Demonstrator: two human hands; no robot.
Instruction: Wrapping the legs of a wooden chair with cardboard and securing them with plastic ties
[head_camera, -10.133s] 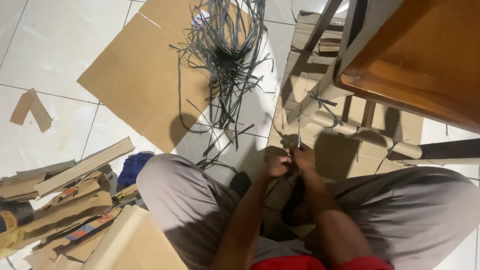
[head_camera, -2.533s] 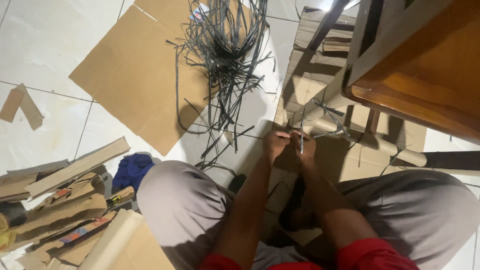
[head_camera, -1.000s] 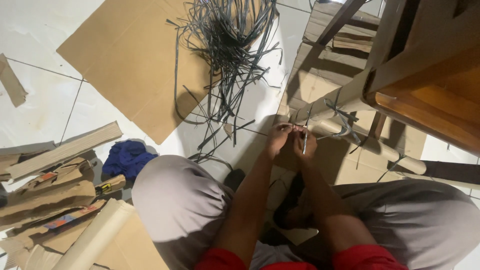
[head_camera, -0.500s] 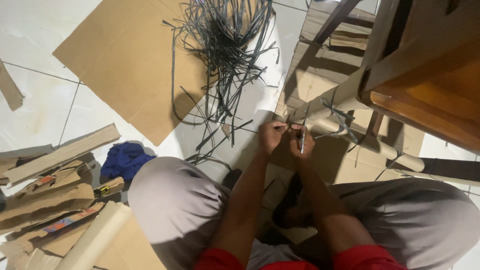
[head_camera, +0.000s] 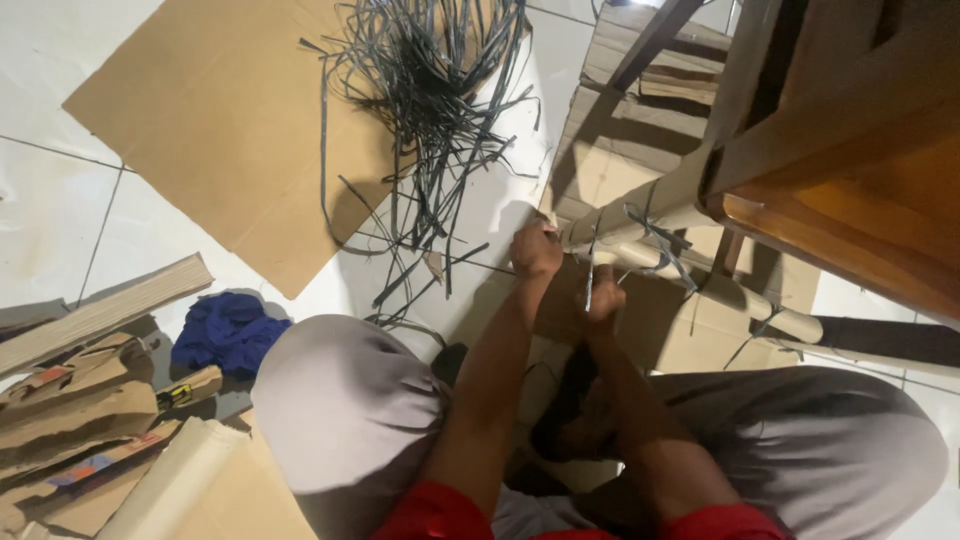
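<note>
The right hand (head_camera: 603, 300) pinches a thin dark strap (head_camera: 589, 285) that stands nearly upright, running away from the person. The left hand (head_camera: 537, 250) is closed at the end of a cardboard tube (head_camera: 700, 285) lying slantwise beneath the wooden chair (head_camera: 850, 200). The hands have drawn apart since a moment ago. Left of the tube lies a bundle of straps (head_camera: 430, 90) on flat cardboard (head_camera: 230, 130); a blue cloth (head_camera: 228, 333) lies nearer the person.

A strap (head_camera: 588, 283) was pinched in the right hand (head_camera: 603, 300), with the left hand (head_camera: 536, 250) just to its left. Cardboard tubes (head_camera: 690, 285) lay right of the fingers, under a chair (head_camera: 850, 170). A strap pile (head_camera: 430, 90) lay beyond the fingers on a cardboard sheet (head_camera: 230, 140).
</note>
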